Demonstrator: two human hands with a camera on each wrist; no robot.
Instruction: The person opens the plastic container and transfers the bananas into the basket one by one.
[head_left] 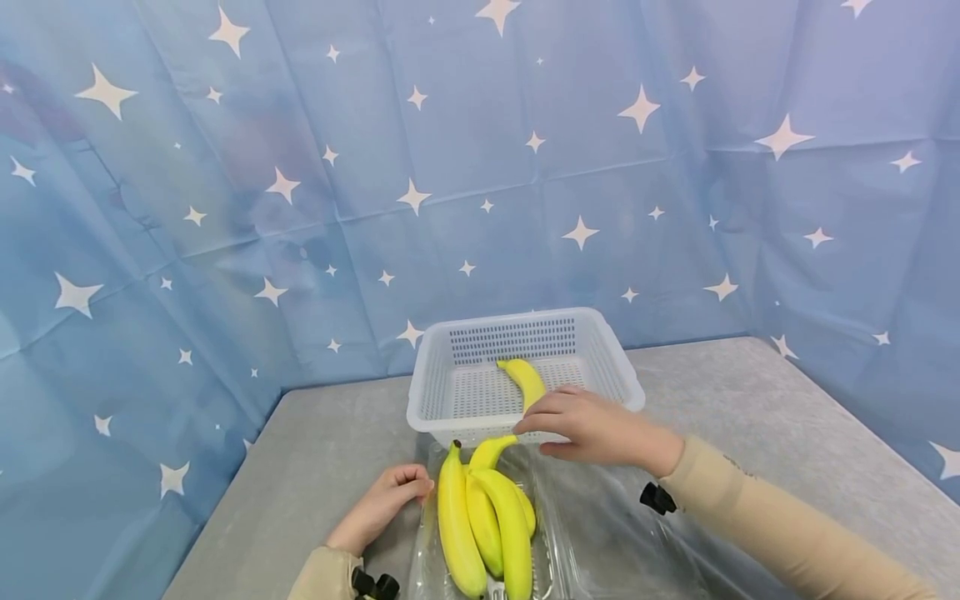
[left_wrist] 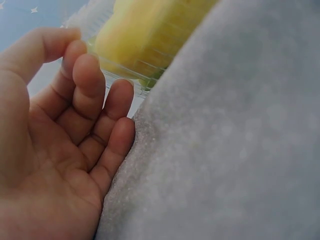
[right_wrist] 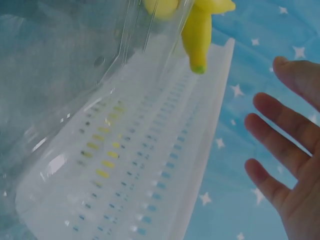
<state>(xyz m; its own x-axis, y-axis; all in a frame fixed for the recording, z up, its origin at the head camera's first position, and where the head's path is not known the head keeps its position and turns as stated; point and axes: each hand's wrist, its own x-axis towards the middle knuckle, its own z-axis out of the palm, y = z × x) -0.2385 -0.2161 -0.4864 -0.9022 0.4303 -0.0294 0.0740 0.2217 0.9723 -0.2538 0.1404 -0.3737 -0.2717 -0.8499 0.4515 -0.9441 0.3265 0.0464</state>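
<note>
My left hand (head_left: 384,502) is at the left edge of a clear plastic clamshell box (head_left: 553,542). In the left wrist view its thumb and forefinger pinch the box's rim. Several yellow bananas (head_left: 459,527) lie lengthwise in the box, stems towards the back. My right hand (head_left: 588,427) hovers over the near rim of a white perforated basket (head_left: 429,402), close to a banana stem. Its fingers (right_wrist: 272,135) are spread and hold nothing in the right wrist view. One banana (head_left: 527,380) rests inside the basket, its lower end hidden behind that hand.
The clamshell's transparent lid (head_left: 615,533) lies folded out to the right. Everything stands on a grey table (head_left: 322,442). A blue curtain with white stars (head_left: 480,167) hangs behind the basket and along both sides.
</note>
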